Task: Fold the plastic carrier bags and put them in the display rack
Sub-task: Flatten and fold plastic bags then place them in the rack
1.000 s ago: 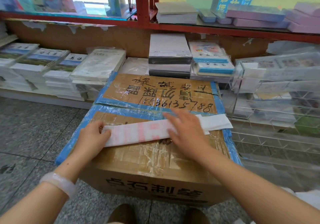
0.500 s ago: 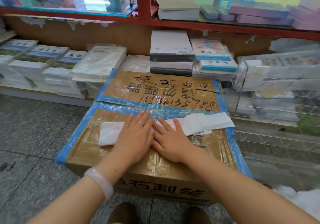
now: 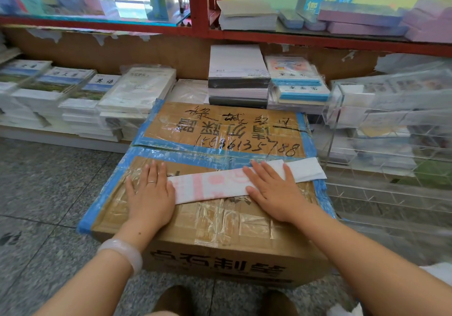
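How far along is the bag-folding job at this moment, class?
Done: the carrier bag is already folded into a long narrow strip on the cardboard box. In hand: the left hand and right hand press it flat. Left: folding it shorter, probably, and putting it in the clear display rack.

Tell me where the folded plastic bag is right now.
The white and pink folded plastic bag lies flat on the taped brown cardboard box, between the left hand and right hand, which press its ends.

One folded bag (image 3: 220, 183) lies on one box (image 3: 220, 220). Two hands (image 3: 149, 193) (image 3: 274, 190) lie flat on them. One clear rack (image 3: 391, 149) stands at the box's right edge. One bangle (image 3: 122, 254), one ring (image 3: 151, 181).
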A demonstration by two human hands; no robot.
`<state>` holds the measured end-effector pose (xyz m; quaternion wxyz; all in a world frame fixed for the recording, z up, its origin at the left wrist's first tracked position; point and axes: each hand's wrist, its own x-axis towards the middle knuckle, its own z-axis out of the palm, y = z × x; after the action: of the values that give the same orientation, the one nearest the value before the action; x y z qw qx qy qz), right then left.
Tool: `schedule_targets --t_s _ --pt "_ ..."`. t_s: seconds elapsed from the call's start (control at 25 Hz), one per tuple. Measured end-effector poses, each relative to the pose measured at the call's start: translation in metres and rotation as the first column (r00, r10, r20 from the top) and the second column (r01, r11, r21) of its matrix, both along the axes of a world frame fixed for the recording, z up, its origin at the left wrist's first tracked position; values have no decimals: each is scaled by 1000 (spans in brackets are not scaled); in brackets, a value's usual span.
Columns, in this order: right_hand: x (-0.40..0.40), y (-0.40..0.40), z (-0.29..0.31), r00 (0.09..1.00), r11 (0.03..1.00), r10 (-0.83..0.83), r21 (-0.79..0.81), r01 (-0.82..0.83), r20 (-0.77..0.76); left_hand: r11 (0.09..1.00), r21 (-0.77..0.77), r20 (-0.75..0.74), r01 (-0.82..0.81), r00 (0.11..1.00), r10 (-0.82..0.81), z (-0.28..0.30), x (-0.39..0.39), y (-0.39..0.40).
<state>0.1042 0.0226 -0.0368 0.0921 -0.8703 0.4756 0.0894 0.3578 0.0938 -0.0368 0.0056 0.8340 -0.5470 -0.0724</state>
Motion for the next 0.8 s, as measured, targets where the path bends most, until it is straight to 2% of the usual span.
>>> schedule_targets --t_s 0.2,0.24,0.32,0.4,0.48,0.6,0.64,0.72,0.76,0.8 --pt "-40 -6 20 967 979 -204 -21 203 -150 999 37 15 -8 1000 8 9 -3 -1" --pt "-35 -1 27 967 976 -218 -51 213 -130 1000 3 31 -12 999 12 13 -4 -1" --pt "-14 20 39 986 983 -164 -83 164 13 995 -105 64 -3 998 10 22 -8 0" --pt "10 51 46 990 998 -25 -59 34 140 988 -149 134 32 991 -12 30 -14 3" --pt "25 78 43 987 997 77 9 -79 141 990 -123 141 72 988 -55 33 -16 8" --pt "27 93 31 989 988 140 52 -143 53 973 56 -81 225 972 -220 41 -9 23" --pt "26 94 26 989 989 135 50 -138 54 927 167 -191 335 934 -303 45 -8 29" --pt "23 97 19 989 994 102 27 -106 109 762 306 -407 571 802 -438 55 -11 42" --pt "22 98 17 985 996 90 10 -92 148 699 300 -503 649 730 -462 60 -13 47" --pt "21 98 17 979 997 82 -5 -82 187 704 250 -568 665 689 -449 63 -15 49"
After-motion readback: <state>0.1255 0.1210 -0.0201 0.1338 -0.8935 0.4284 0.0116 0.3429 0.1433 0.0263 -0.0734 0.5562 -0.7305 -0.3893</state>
